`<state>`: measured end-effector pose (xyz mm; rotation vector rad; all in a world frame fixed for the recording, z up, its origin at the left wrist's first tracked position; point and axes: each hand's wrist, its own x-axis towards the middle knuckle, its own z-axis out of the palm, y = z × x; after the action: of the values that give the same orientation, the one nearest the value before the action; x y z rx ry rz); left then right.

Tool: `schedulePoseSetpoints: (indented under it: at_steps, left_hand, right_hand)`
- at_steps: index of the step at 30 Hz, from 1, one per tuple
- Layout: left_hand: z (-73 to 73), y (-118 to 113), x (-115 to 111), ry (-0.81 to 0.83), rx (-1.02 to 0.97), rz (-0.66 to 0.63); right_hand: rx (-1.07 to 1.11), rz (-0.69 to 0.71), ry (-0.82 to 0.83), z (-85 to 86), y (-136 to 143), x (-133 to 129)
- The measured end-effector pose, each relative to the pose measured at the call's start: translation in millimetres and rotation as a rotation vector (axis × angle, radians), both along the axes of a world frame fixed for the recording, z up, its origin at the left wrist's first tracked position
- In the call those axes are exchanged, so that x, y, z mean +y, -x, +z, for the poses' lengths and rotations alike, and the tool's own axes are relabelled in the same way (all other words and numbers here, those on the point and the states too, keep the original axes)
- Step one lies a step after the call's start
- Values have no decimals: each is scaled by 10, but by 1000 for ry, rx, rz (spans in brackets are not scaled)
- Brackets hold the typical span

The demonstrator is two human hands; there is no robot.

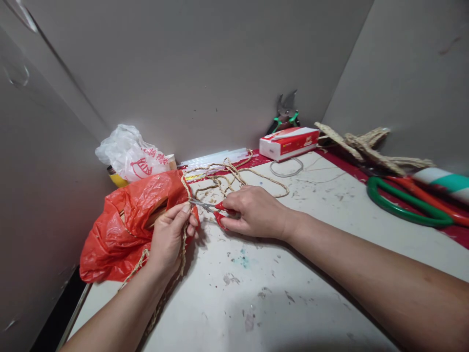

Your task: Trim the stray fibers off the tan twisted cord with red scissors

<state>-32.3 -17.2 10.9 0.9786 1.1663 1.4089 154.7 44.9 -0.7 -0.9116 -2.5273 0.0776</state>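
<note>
Between thumb and fingers, my left hand [172,234] pinches a braided straw cord [183,244], which hangs down from the grip and also runs upward past it. My right hand [252,212] is closed around the red handles of small scissors [220,210]. Their metal blades point left and reach the cord just above my left fingertips; whether they have cut into it I cannot tell. Loose loops of the same cord lie on the table behind my hands. Beside my left hand, a red plastic bag [120,234] holds brown, strip-like material, partly hidden.
A white plastic bag [128,151] sits at the back left, near clear sticks [220,157]. Behind are a red-and-white tissue pack [289,143], pruning shears [287,112] and a wire coil [287,167]. Straw braids [366,144] and a green-handled tool [406,208] lie right. Grey walls enclose the table.
</note>
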Motion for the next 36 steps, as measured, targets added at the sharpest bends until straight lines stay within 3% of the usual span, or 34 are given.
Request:
schedulePoseSetpoints:
  at_steps: [13, 24, 36]
  left_hand:
    - [-13, -7, 11, 24, 61, 23]
    - [-16, 14, 26, 72, 23, 22]
    - [-6, 57, 38, 113, -107, -64]
  right_hand:
    - [-11, 1, 46, -6, -4, -6]
    - [-36, 63, 209, 21, -15, 28]
    - [81, 22, 78, -55, -30, 54]
